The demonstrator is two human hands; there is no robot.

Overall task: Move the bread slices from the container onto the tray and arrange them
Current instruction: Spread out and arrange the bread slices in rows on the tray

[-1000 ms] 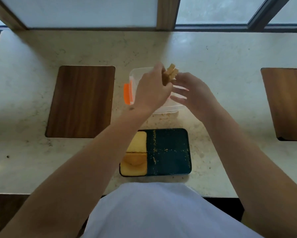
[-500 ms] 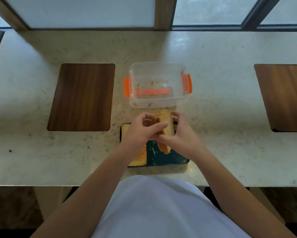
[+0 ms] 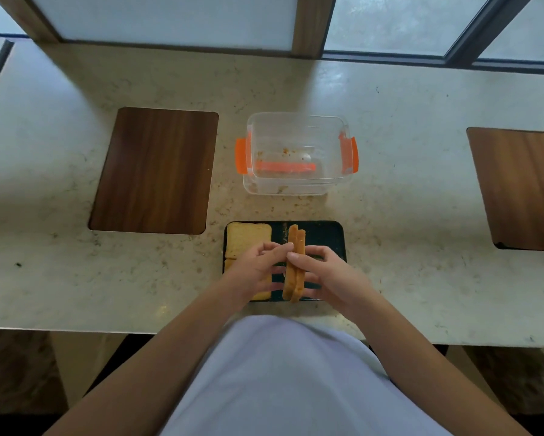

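Two bread slices (image 3: 295,262) stand on edge, pressed together, over the middle of the dark tray (image 3: 327,234). My left hand (image 3: 255,272) grips them from the left and my right hand (image 3: 324,275) from the right. A flat slice (image 3: 247,239) lies on the tray's far left; a second flat slice (image 3: 261,295) below it is mostly hidden under my left hand. The clear container (image 3: 295,152) with orange clips sits beyond the tray and holds only crumbs.
A dark wooden inset (image 3: 157,171) lies in the counter to the left, another wooden inset (image 3: 522,190) to the right. Crumbs are scattered between container and tray. The counter's near edge runs just below the tray, windows at the back.
Both hands carried the bread slices from above the container down toward me and now hold them upright over the tray. The container is left with only crumbs.
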